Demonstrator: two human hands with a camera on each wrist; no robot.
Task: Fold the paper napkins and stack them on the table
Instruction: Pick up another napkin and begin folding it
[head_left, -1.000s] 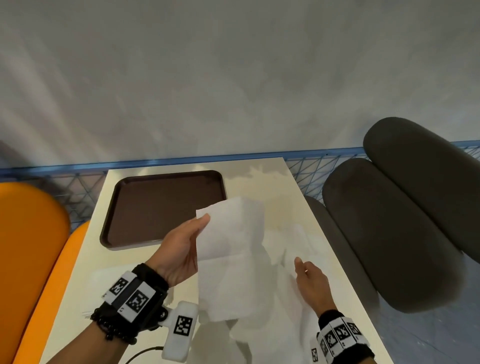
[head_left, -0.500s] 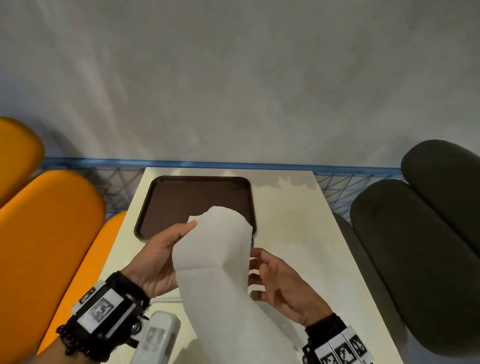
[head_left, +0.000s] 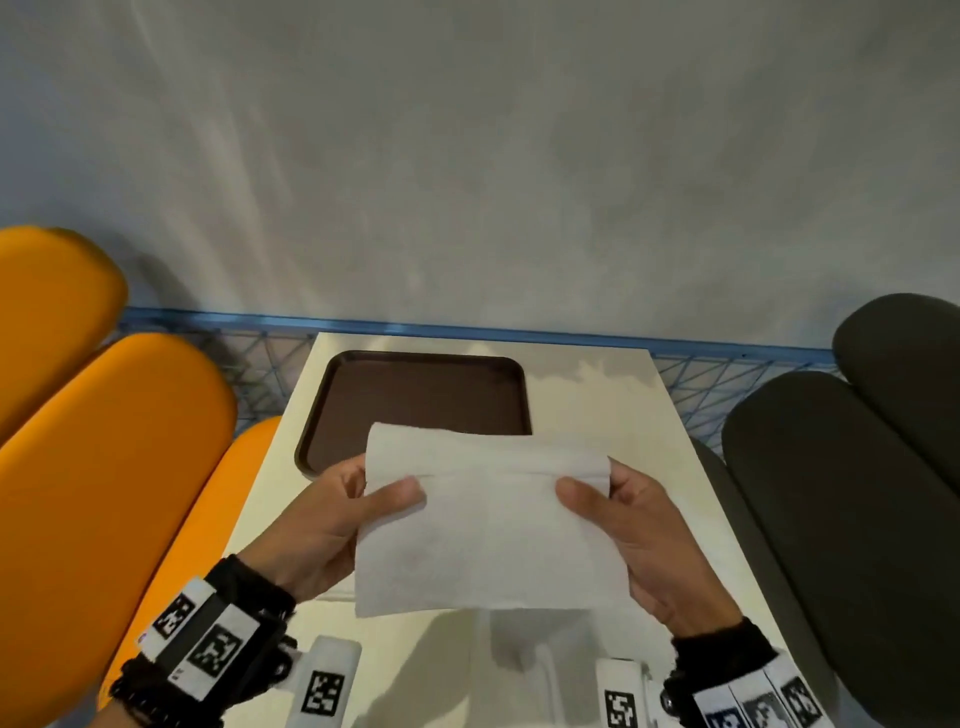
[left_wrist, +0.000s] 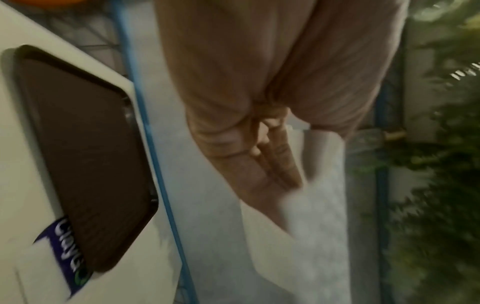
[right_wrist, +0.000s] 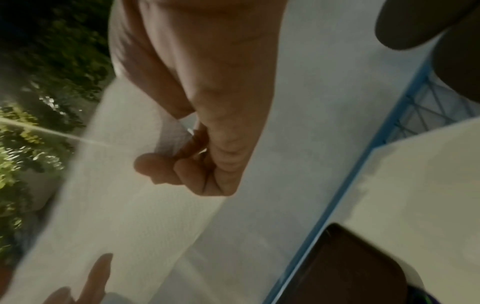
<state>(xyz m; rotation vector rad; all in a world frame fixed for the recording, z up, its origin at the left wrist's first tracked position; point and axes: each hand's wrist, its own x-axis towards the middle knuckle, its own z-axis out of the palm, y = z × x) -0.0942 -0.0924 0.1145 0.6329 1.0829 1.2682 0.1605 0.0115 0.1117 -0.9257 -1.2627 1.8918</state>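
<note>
- Now your left hand (head_left: 332, 525) pinches the left edge of the paper napkin (head_left: 488, 525), thumb on the near face and fingers behind it.
- Your right hand (head_left: 644, 535) pinches the right edge the same way, thumb on the near face, fingers tucked behind.
- You hold the napkin up between both hands, off the cream tabletop (head_left: 613, 415), spread flat and facing you. A narrow band along its top edge looks doubled over; its bottom edge hangs free.
- In the left wrist view your left hand (left_wrist: 259, 144) shows fingers lying along the napkin (left_wrist: 319, 216), though the picture is blurred.
- In the right wrist view your right hand (right_wrist: 207, 144) curls its fingers onto the napkin (right_wrist: 111, 195); near the lower left corner the fingertips of your other hand show against the sheet.
- Beyond the napkin, a dark brown tray (head_left: 415, 395) lies on the far left part of the tabletop, its near edge hidden behind the sheet.
- A blue printed label (left_wrist: 70, 255) on the tabletop, partly under the tray's corner, shows in the left wrist view.
- Orange seat cushions (head_left: 104, 467) stand to your left of the tabletop, dark grey seat cushions (head_left: 857, 493) to your right.
- A blue wire railing (head_left: 727, 364) runs behind the tabletop, against a grey wall (head_left: 467, 156).
</note>
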